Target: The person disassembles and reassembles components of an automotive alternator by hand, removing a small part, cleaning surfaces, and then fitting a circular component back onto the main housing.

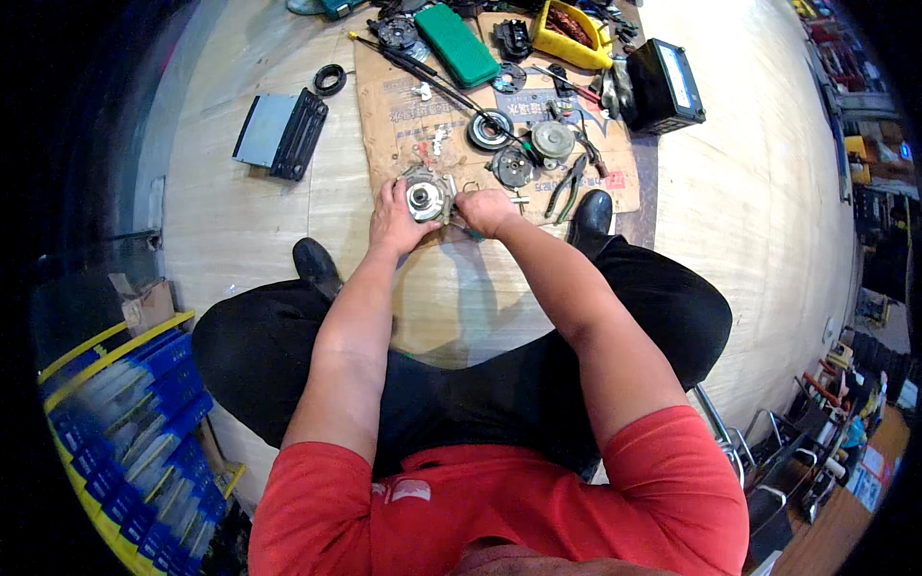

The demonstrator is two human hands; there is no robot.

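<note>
My left hand (396, 219) grips a round metal housing (424, 199) with a shiny center, near the front edge of a cardboard sheet (389, 115). At the housing's right side, my right hand (488, 211) is closed on something I cannot make out; a bit of green shows beneath it. Behind lie a black pulley ring (490, 130), a dark round plate (512, 167) and a silver round part (552, 140). Green-handled pliers (567, 192) rest to the right.
A car battery (663, 86), yellow tub (567, 34) and green case (455, 44) sit at the back. A boxy device (269, 136) and black ring (328, 80) lie left. Blue-yellow racking (125, 422) stands lower left, a cluttered bench (845, 518) lower right.
</note>
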